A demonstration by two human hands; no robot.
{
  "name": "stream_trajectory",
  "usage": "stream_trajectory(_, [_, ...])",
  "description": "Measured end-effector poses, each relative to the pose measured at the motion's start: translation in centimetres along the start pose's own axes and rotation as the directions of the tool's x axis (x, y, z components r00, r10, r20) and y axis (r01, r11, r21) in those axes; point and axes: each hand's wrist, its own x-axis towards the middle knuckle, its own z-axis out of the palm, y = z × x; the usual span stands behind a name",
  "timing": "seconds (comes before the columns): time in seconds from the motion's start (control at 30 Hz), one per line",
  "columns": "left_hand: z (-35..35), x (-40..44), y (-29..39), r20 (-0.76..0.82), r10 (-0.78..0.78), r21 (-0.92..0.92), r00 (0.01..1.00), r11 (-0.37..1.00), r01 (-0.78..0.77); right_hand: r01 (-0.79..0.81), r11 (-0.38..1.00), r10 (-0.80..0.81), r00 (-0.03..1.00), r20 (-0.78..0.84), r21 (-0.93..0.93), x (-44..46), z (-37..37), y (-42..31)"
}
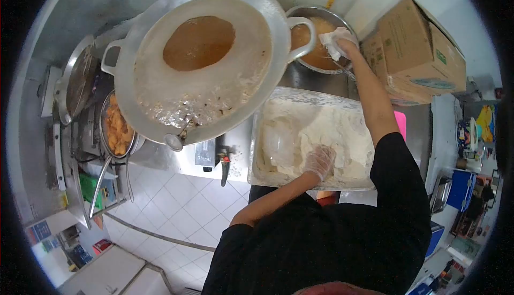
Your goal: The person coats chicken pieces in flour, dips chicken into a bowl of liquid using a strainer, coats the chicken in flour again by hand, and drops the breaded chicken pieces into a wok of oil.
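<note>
My left hand (320, 160), in a clear plastic glove, rests in the pale flour (342, 134) of a rectangular metal tray (256, 150). Its fingers look stretched out over the flour; the tips are partly hidden. A cloudy, translucent rounded object (281, 144) lies in the tray's left part. My right hand (342, 38), gloved too, is over a round metal bowl (293, 11) of brownish liquid (316, 57). Its fingers are closed around a whitish clump (331, 44) that I cannot identify. A thin metal handle (345, 70) leans over the bowl's rim below this hand.
A large two-handled wok (126, 100) of bubbling oil stands left of the bowl, a metal ladle (174, 141) at its edge. Fried pieces (118, 126) fill a strainer farther left. Cardboard boxes (407, 49) stand right of the bowl. A valve with a lever (225, 161) sticks out near the tray.
</note>
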Motion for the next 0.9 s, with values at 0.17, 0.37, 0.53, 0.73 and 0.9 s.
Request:
stream_trajectory(0.17, [3.2,0.9,-0.5,0.023,-0.018,-0.282,1.0,0.959,0.024,-0.006,1.0,0.008,0.997,-0.078,0.029,-5.3,-4.7,-0.8])
stream_trajectory(0.37, [-1.2,1.1,-1.2,-0.007,0.125,-0.015,0.992,0.992,-0.125,-0.078,0.971,0.125,0.971,-0.202,0.228,-28.2,-16.6,-5.9])
stream_trajectory(0.53, [0.0,0.2,-1.4,0.115,0.113,-0.031,0.987,0.993,-0.11,-0.114,0.981,0.101,0.991,-0.085,-0.16,-36.9,-3.9,6.7])
stream_trajectory(0.73, [-0.8,1.2,-3.1,0.112,0.258,-0.315,0.96,0.925,-0.212,-0.271,0.954,0.237,0.944,-0.23,-0.128,-34.3,7.6,12.6])
stream_trajectory(0.9, [2.1,0.1,-5.7,0.176,0.349,-0.217,0.921,0.926,-0.309,-0.358,0.869,0.378,0.926,0.01,0.342,-34.6,10.0,12.8])
